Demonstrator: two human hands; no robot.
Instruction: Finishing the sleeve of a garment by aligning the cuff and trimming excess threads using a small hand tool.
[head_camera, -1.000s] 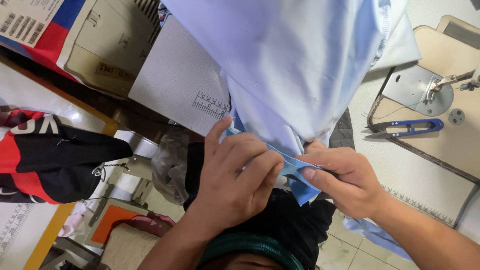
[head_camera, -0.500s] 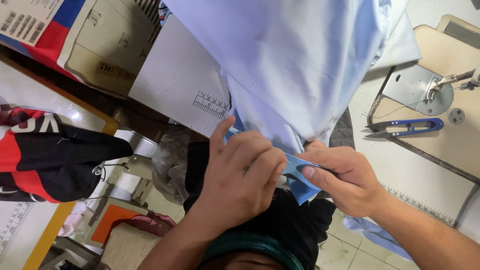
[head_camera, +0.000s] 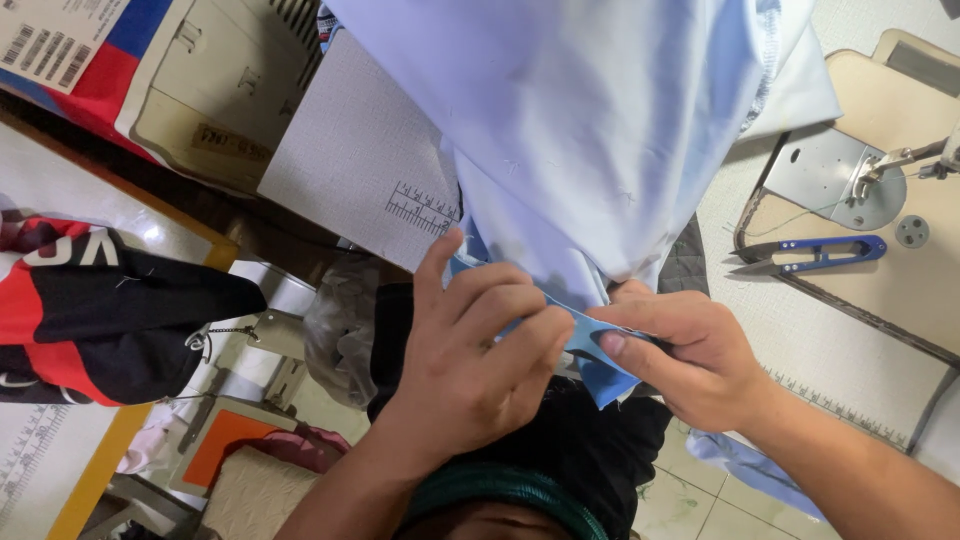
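Note:
A large sheet of pale blue fabric (head_camera: 600, 130) hangs over the edge of the sewing table (head_camera: 830, 350). Below it a narrow strip of brighter blue fabric (head_camera: 590, 345) runs between both hands. My left hand (head_camera: 480, 350) pinches the strip at its left part, with the fingers curled over it. My right hand (head_camera: 680, 350) grips the strip's right end between thumb and forefinger, just under the pale fabric's lower edge. The two hands almost touch.
Blue-handled thread snips (head_camera: 810, 255) lie on the table by the sewing machine's metal needle plate (head_camera: 835, 180). A printed ruler scale (head_camera: 420, 208) marks the table edge. A red and black garment (head_camera: 100, 310) lies at the left. A cardboard box (head_camera: 170, 80) sits at top left.
My left hand's fingers have slid a little to the right along the blue strip, closing toward my right hand. The pale fabric and my right hand stay where they were.

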